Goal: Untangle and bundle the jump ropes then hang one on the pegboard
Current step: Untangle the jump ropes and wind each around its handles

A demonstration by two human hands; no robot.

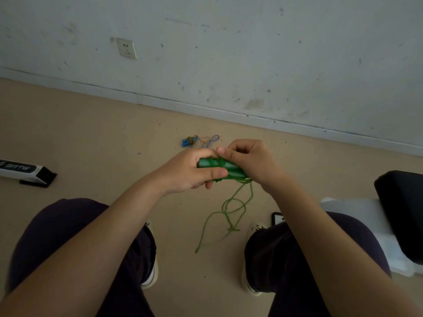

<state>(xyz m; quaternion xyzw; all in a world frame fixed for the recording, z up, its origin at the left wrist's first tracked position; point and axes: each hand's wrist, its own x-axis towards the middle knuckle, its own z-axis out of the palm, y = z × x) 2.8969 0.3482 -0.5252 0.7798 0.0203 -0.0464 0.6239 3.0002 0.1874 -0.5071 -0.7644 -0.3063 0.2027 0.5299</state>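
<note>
Head view, person sitting, both forearms reaching forward over the knees. The green jump rope handles (220, 168) are being held together in front of the body, above the beige floor (91, 138): two smooth, dark green plastic cylinders lying side by side, roughly level, with a few turns of thin green cord crossing them near the middle. The left hand (194, 171) is gripping the handles from the left, thumb lying across the front, fingers curling underneath. The right hand (249, 161) is curling over the right end, thumb and forefinger pinching at the cord wraps on top. The green cord (231, 211) is trailing from below the right hand in loose loops, hanging down between the legs and ending in a small knot with a tail reaching toward the floor; whether the tail is touching the floor cannot be told. The right ends of the handles are lying hidden under the right palm, and how many wraps are sitting on them cannot be counted. Further off, near the wall (251, 53), a second jump rope (199, 141) is lying on the floor: blue handles with a small tangle of cord, striped in part, too small to read in detail. A white and black box (25, 171) is lying at the left edge, partly cut off. A black cushion (402, 209) is sitting at the right edge, also cut off.
</note>
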